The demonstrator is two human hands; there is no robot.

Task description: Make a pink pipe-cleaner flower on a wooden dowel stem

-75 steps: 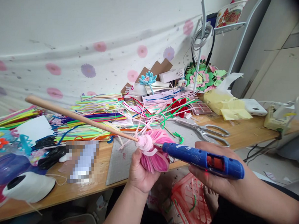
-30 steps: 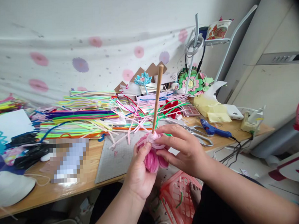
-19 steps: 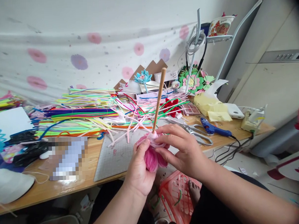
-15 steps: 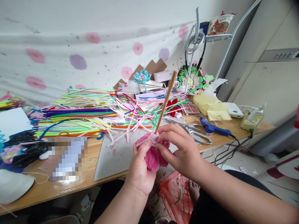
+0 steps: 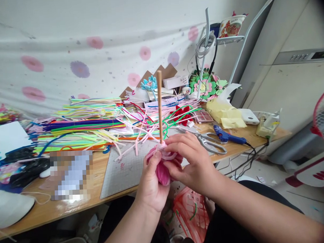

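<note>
Between my hands is a pink pipe-cleaner flower (image 5: 163, 174), held head down just beyond the table's front edge. A thin wooden stick (image 5: 160, 107) rises upright from its base, where pale pink material is wrapped around it. My left hand (image 5: 152, 182) is closed on the flower from the left, thumb near the wrapped base. From the right, my right hand (image 5: 191, 157) has its fingers closed on the petals and the base. The fingers partly hide the petals.
A grey cutting mat (image 5: 123, 172) lies on the wooden table under loose pipe cleaners. Bundled pipe cleaners (image 5: 82, 125) stretch along the left. Scissors (image 5: 212, 142) and a blue glue gun (image 5: 228, 136) lie at right. Below is a red plastic basket (image 5: 193, 212).
The stick has swung from leaning right to upright as the flower turned in my hands. More of the pink petals now shows near my right fingers. The view has shifted slightly.
</note>
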